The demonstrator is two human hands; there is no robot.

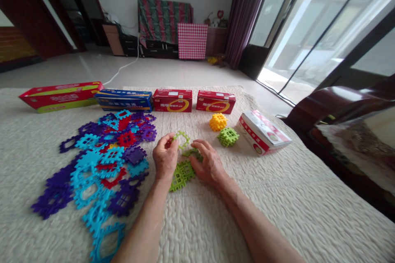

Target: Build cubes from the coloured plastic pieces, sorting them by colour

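My left hand (166, 154) pinches a light green open-framed interlocking tile (181, 139), held up by its left side. My right hand (206, 159) is just to the right, fingers curled over another green tile (194, 154) that they partly hide. Below and between the hands lie joined green window-pattern tiles (182, 175), flat on the quilted cover. Right of my right hand sits a stack of green tiles (228, 137), with a yellow stack of tiles (218, 122) just behind it.
A wide pile of purple, blue and red tiles (111, 154) spreads on the left. Along the back stand a red-green box (63, 97), a blue box (123, 100) and two red boxes (173, 100). A white-red box (263, 131) is at right; a dark wooden armrest (321, 107) lies beyond.
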